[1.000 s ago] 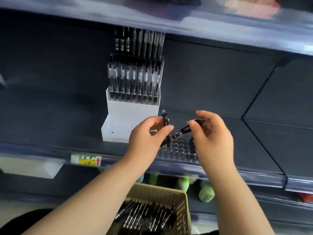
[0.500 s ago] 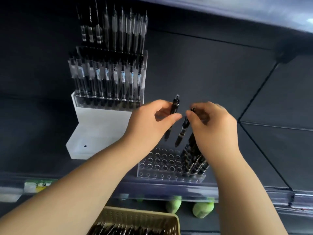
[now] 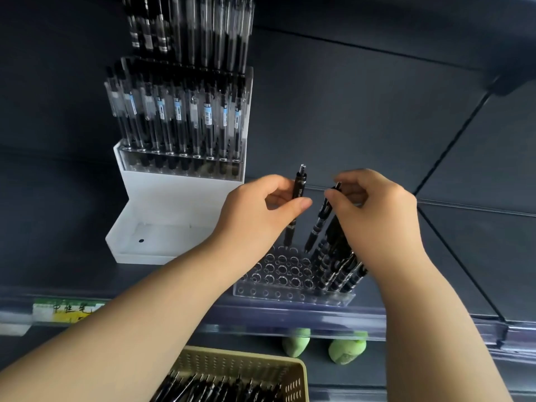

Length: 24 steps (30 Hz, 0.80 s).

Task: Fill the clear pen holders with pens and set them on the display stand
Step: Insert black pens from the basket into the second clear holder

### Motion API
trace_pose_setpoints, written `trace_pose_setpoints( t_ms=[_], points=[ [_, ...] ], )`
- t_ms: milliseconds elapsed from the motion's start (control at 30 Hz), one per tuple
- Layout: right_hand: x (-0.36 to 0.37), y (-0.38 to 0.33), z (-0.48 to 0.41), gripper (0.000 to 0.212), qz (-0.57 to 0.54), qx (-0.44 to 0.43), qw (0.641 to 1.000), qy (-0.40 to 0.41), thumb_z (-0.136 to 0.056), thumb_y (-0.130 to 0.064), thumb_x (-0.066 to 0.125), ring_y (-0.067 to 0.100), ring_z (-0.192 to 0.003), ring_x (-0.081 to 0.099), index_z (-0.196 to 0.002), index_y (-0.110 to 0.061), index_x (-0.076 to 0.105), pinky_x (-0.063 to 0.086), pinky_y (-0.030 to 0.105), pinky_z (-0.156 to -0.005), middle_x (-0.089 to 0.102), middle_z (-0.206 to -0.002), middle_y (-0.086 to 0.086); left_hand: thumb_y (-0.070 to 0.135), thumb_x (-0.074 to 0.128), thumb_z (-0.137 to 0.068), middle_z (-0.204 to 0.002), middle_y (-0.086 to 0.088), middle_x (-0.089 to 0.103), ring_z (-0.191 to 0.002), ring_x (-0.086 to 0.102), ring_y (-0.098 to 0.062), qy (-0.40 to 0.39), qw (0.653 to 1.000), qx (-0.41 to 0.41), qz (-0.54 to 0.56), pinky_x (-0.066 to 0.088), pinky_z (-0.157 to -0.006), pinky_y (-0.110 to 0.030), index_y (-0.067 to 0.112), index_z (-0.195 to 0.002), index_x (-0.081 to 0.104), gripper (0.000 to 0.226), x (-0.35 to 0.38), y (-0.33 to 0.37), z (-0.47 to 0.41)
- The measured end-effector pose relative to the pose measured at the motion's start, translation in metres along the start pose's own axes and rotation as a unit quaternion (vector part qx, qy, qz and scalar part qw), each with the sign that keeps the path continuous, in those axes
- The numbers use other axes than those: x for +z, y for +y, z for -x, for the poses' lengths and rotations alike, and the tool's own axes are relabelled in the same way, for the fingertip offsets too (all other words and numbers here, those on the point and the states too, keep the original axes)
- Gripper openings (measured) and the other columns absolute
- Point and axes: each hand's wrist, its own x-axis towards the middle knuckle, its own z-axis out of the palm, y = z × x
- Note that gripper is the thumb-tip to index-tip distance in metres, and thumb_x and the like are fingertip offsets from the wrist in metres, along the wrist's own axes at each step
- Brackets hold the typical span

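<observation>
Head view: clear pen holder [image 3: 290,294] at shelf's [image 3: 72,280] front edge.
Left hand [image 3: 255,216]: pinches black pen [image 3: 298,188] above holes.
Right hand [image 3: 377,219]: pinches second pen's [image 3: 320,219] top, tip possibly seated.
Handling: light, stiff, slick; grip upper barrel.

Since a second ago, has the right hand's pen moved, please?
Yes: the pen in the right hand swung from near flat to steep, tip down toward the clear pen holder.

Single head view, close, facing forward-down onto shelf [image 3: 319,117] from above.
</observation>
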Motion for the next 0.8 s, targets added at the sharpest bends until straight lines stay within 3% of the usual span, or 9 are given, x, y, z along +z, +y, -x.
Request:
trace_pose_setpoints(
  t_ms=[100, 267, 367, 567, 667, 800],
  points=[
    [0.0016, 0.0011, -0.0003, 0.019, 0.004, 0.004, 1.000, -0.008, -0.085, -0.019, 0.066, 0.008, -0.079, 0.057, -0.104, -0.019, 0.067, 0.041, 0.015, -0.074, 0.057, -0.079, -0.014, 0.030, 0.072, -0.079, -0.078, 0.017, 0.066, -0.077, 0.060, 0.004, -0.004, 1.000, -0.004, 0.000, 0.046, -0.071, -0.006, 0.038, -0.075, 0.058, 0.017, -0.0005, -0.0008, 0.0012],
    [0.0043, 0.0056, -0.0016, 0.024, 0.035, -0.001, 0.999, -0.017, -0.085, -0.016, 0.065, 0.006, -0.085, 0.058, -0.109, -0.019, 0.065, 0.033, -0.002, -0.067, 0.064, -0.093, -0.007, 0.030, 0.071, -0.080, -0.082, 0.016, 0.066, -0.079, 0.059, 0.004, -0.010, 1.000, -0.007, -0.006, 0.046, -0.072, -0.005, 0.036, -0.081, 0.060, 0.013, -0.0028, -0.0022, 0.0018],
    [0.0034, 0.0061, -0.0020, 0.023, 0.056, -0.014, 0.998, -0.013, -0.086, -0.013, 0.064, 0.006, -0.086, 0.057, -0.108, -0.017, 0.066, 0.033, -0.001, -0.068, 0.067, -0.098, -0.003, 0.030, 0.071, -0.080, -0.082, 0.016, 0.066, -0.080, 0.059, 0.004, -0.010, 1.000, -0.009, -0.007, 0.045, -0.071, -0.005, 0.036, -0.081, 0.060, 0.013, -0.0042, -0.0024, 0.0020],
    [0.0042, 0.0045, 0.0003, 0.016, 0.105, -0.062, 0.993, 0.000, -0.086, -0.010, 0.061, 0.021, -0.094, 0.061, -0.097, -0.015, 0.072, 0.047, 0.030, -0.084, 0.071, -0.093, 0.001, 0.030, 0.071, -0.080, -0.081, 0.016, 0.066, -0.079, 0.059, 0.005, -0.013, 1.000, -0.012, -0.005, 0.045, -0.071, -0.005, 0.037, -0.080, 0.059, 0.014, -0.0036, -0.0026, 0.0031],
    [0.0062, 0.0055, 0.0008, 0.019, 0.127, -0.078, 0.989, -0.003, -0.087, -0.006, 0.060, 0.027, -0.098, 0.061, -0.098, -0.013, 0.073, 0.047, 0.044, -0.087, 0.072, -0.095, 0.004, 0.030, 0.071, -0.080, -0.080, 0.016, 0.066, -0.078, 0.059, 0.005, -0.013, 1.000, -0.013, -0.005, 0.045, -0.071, -0.004, 0.037, -0.080, 0.060, 0.014, -0.0025, -0.0030, 0.0030],
    [0.0071, 0.0081, 0.0011, 0.027, 0.142, -0.093, 0.986, -0.007, -0.086, 0.002, 0.054, 0.031, -0.101, 0.059, -0.099, -0.012, 0.073, 0.046, 0.048, -0.088, 0.072, -0.098, 0.006, 0.028, 0.073, -0.079, -0.081, 0.016, 0.068, -0.077, 0.061, 0.005, -0.017, 1.000, -0.021, 0.009, 0.046, -0.072, -0.005, 0.035, -0.082, 0.063, 0.012, -0.0013, -0.0039, 0.0034]
  ],
)
